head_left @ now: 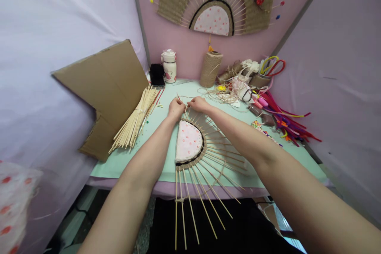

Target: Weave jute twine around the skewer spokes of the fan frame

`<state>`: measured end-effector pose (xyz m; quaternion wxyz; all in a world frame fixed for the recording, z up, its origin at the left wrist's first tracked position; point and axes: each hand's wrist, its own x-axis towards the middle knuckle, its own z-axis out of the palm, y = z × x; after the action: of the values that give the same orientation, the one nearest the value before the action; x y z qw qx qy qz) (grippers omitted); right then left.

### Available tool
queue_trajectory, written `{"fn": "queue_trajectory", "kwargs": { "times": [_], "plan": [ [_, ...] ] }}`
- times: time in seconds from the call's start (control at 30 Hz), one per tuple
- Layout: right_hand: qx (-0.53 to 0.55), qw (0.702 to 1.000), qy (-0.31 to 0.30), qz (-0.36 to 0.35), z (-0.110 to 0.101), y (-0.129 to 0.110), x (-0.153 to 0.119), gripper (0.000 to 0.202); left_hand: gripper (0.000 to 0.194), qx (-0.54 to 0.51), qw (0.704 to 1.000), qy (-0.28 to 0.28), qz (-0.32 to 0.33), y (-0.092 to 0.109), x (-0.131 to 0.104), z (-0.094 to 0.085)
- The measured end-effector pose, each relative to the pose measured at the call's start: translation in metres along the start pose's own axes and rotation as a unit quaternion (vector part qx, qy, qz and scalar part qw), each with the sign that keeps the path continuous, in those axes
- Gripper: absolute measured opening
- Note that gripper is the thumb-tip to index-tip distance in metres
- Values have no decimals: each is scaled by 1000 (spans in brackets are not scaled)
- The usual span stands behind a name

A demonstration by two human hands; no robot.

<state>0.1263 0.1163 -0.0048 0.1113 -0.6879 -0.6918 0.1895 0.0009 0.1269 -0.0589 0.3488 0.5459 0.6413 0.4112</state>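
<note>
Fan lies on table, dotted panel just nearside of the grip, straight edge facing left. Left hand and right hand side by side at its far end, fingertips pinched on it; exact strand held too small to tell. Sticks radiate rightward beneath right forearm, nearest overhanging the table edge. Bundle left of grip; spool beyond.

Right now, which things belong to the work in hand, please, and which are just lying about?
Likely in the job:
stick-ribbed fan, worked by left hand and right hand
bundled sticks
twine spool

Apparently lying about:
bottle
cardboard sheet
</note>
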Motion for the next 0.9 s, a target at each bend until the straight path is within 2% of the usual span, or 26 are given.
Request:
{"fn": "queue_trajectory", "kwargs": {
  "times": [0.3,0.67,0.9],
  "plan": [
    [34,997,33,65,11,-5,9,28,23,-44,999,-2,-16,0,1,2],
    [40,995,46,81,14,-4,13,24,24,-94,995,-3,-37,2,-1,-1],
    [43,995,51,79,17,-3,16,25,30,-134,989,-36,-59,11,-7,-7]
  ]
}}
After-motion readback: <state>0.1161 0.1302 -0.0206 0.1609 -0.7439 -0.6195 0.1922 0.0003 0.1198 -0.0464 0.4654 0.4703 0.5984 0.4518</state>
